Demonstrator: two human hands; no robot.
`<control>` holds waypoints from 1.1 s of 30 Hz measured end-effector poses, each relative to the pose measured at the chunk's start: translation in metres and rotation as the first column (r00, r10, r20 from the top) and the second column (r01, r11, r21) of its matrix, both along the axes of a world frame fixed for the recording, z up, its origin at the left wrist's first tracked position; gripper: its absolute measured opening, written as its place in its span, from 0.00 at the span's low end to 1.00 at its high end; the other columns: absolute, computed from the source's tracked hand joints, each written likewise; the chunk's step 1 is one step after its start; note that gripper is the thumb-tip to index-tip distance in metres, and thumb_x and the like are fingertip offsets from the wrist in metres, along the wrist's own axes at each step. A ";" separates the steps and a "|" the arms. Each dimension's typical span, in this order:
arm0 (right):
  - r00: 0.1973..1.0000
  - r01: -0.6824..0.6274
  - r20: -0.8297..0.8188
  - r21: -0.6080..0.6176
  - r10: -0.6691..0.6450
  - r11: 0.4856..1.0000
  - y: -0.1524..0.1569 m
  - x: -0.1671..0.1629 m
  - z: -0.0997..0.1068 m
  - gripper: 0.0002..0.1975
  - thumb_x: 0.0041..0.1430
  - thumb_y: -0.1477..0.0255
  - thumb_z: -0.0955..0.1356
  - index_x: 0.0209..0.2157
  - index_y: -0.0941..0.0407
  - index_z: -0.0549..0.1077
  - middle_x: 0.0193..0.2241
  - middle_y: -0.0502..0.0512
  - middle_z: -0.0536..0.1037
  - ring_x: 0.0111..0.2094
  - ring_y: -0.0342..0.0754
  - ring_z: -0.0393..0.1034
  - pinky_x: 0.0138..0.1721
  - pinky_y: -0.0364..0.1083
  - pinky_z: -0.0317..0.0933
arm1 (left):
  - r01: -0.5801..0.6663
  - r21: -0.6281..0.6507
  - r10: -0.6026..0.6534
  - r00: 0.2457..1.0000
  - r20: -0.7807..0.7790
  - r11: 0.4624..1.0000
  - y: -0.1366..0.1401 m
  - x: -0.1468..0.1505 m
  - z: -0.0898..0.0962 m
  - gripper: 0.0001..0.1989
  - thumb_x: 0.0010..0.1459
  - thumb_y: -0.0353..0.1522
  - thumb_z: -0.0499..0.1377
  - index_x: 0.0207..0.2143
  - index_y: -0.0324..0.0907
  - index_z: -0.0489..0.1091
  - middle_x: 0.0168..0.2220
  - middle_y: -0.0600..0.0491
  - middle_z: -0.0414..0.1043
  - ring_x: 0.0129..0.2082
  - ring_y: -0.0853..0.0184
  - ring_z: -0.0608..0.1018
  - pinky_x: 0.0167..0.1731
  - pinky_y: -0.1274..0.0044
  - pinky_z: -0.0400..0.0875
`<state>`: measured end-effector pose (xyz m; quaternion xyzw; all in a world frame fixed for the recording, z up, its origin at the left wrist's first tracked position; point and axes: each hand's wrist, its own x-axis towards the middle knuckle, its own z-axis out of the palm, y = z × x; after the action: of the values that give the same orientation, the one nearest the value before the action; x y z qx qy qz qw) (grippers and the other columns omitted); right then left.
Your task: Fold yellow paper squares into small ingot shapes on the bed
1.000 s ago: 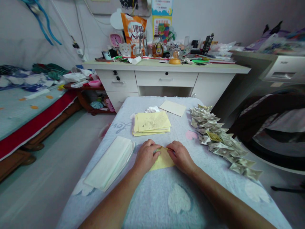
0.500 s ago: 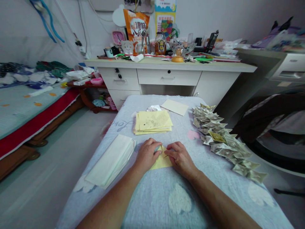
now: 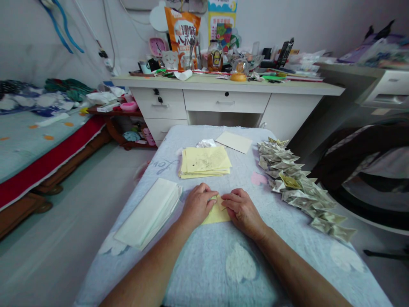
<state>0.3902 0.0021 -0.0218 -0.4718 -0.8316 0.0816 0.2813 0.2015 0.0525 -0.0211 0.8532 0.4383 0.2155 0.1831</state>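
A partly folded sheet of yellow paper [image 3: 217, 216] lies on the cloth-covered table [image 3: 191, 273] between my hands. My left hand [image 3: 198, 204] grips its left upper edge, thumb and fingers closed. From the other side my right hand [image 3: 240, 212] pinches a fold near the top, fingers bent; the fingertips partly hide the crease. Just beyond them sits a stack of yellow paper [image 3: 206, 161] with dark print on its top sheet. To the left lies a long bundle of pale folded paper [image 3: 148, 215].
Rows of folded paper pieces [image 3: 297, 187] run along the table's right side. A cream card [image 3: 234, 141] and crumpled white paper [image 3: 206, 143] lie at the back. Beyond is a cluttered white desk [image 3: 223, 101]. A bed [image 3: 38, 136] stands left, a washing machine [image 3: 377, 140] right.
The view has shifted very slightly. Both hands stay on the yellow paper, with only a tiny movement of the fingers at its upper fold.
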 end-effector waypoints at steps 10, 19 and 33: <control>0.999 0.011 0.034 0.000 -0.011 1.000 -0.001 -0.002 0.000 0.09 0.57 0.80 0.65 0.36 0.54 0.75 0.40 0.55 0.74 0.41 0.49 0.61 0.43 0.49 0.60 | -0.005 0.011 0.005 1.000 -0.003 1.000 0.001 0.001 0.000 0.14 0.57 0.29 0.57 0.45 0.46 0.73 0.38 0.52 0.67 0.41 0.65 0.70 0.45 0.73 0.66; 0.999 0.017 0.036 -0.004 -0.017 1.000 -0.001 -0.004 0.001 0.10 0.56 0.80 0.65 0.34 0.54 0.76 0.39 0.55 0.73 0.41 0.49 0.61 0.42 0.49 0.60 | -0.017 0.009 0.016 0.999 0.032 1.000 0.003 0.000 -0.001 0.18 0.55 0.28 0.59 0.49 0.44 0.69 0.40 0.51 0.68 0.43 0.64 0.71 0.46 0.72 0.66; 1.000 0.012 0.017 0.003 -0.012 1.000 -0.001 -0.004 -0.002 0.09 0.56 0.81 0.65 0.34 0.55 0.76 0.39 0.56 0.73 0.40 0.49 0.62 0.43 0.49 0.60 | 0.066 0.011 -0.066 0.998 0.000 0.998 0.002 0.000 0.000 0.13 0.57 0.27 0.56 0.43 0.44 0.75 0.36 0.52 0.69 0.39 0.66 0.71 0.42 0.75 0.66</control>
<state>0.3865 0.0016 -0.0237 -0.4770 -0.8313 0.0748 0.2752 0.2018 0.0546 -0.0206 0.8682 0.4087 0.2117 0.1855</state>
